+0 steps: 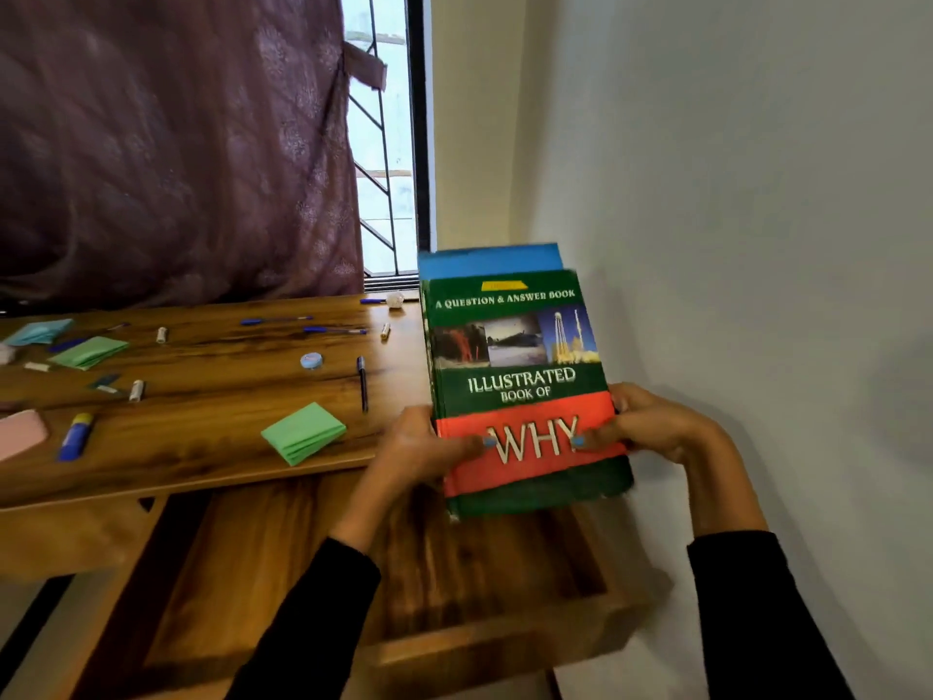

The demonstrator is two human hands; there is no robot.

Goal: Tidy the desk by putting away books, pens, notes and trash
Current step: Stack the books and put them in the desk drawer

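A green and red hardback book (525,391) is gripped between both hands: the left hand (424,449) is clamped on its left edge and the right hand (651,424) on its right edge, thumbs pressed on the red band of the cover. Below the hands an open wooden drawer (454,593) is seen, pulled out from under the counter (212,447); the near end of the book hangs over it. A blue book (489,260) is seen just beyond the green one, whether under it or behind it cannot be told.

The book-storing step is judged to be in hand. For the next move, the book would need to be lowered flat into the drawer and both grips released.

Left of the left hand, a green note pad (303,433) lies nearest, then a dark pen (362,384), and farther off blue pens (333,329), a glue stick (75,436) and another green pad (88,352), none yet put away.
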